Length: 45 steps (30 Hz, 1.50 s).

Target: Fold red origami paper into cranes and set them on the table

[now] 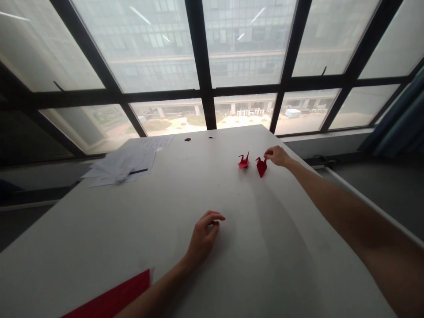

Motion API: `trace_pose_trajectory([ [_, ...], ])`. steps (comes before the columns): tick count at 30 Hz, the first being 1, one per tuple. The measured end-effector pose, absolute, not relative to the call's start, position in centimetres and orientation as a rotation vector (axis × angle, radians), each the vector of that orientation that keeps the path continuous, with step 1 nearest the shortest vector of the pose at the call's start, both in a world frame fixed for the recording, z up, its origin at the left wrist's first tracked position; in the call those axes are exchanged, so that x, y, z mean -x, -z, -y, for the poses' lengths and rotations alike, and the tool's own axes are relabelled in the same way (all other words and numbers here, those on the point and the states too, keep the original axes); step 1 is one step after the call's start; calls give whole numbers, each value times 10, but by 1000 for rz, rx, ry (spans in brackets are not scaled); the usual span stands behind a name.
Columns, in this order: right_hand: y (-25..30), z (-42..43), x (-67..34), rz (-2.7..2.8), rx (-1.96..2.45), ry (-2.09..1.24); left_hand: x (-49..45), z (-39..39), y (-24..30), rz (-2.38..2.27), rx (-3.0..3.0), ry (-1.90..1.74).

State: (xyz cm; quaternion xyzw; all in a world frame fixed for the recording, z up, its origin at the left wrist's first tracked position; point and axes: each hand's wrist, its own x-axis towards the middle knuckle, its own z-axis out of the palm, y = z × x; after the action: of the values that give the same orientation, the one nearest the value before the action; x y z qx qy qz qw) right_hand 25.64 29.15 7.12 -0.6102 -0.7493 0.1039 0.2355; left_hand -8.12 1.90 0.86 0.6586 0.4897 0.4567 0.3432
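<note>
My right hand [277, 155] reaches toward the far right of the white table [198, 185], its fingers pinched on the tip of a red paper crane [261, 167]. A second red paper crane [244, 162] stands just left of it, apart from my hand. My left hand [204, 234] rests over the middle of the table with fingers loosely curled and a gap between thumb and forefinger; nothing shows in it. Beside my left forearm lies a red sheet of paper [115, 296], partly hidden by the arm and cut off by the frame's lower edge.
Several papers with writing [132, 154] are spread at the table's far left, with a black pen [138, 171] on them. Two round holes [187, 139] sit near the far edge. Beyond stand dark-framed windows [203, 57], and a blue curtain [394, 117] hangs at right.
</note>
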Motion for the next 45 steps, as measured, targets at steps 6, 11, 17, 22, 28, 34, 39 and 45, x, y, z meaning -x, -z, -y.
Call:
trace_pose_trajectory([
  [6, -99, -312, -259, 2008, 1786, -148, 80, -19, -9, -1274, -1698, -1204],
  [11, -117, -335, -231, 2136, 1787, -139, 79, -18, -11, -1270, -1704, -1200],
  [17, -101, -351, -186, 2332, 1874, -191, 77, -16, -14, -1275, -1710, -1176],
  [22, -94, -356, -172, 2484, 1834, -221, 76, -15, -15, -1275, -1693, -1187],
  [28, -98, -342, -174, 2625, 1612, -195, 75, -15, -14, -1276, -1678, -1194],
  [34, -95, -319, -178, 2676, 1465, -136, 76, -16, -14, -1260, -1685, -1207],
  [39, -97, -316, -183, 2621, 1529, -196, 76, -16, -14, -1263, -1694, -1213],
  [45, -83, -308, -172, 2444, 1682, -68, 76, -16, -13, -1243, -1691, -1201],
])
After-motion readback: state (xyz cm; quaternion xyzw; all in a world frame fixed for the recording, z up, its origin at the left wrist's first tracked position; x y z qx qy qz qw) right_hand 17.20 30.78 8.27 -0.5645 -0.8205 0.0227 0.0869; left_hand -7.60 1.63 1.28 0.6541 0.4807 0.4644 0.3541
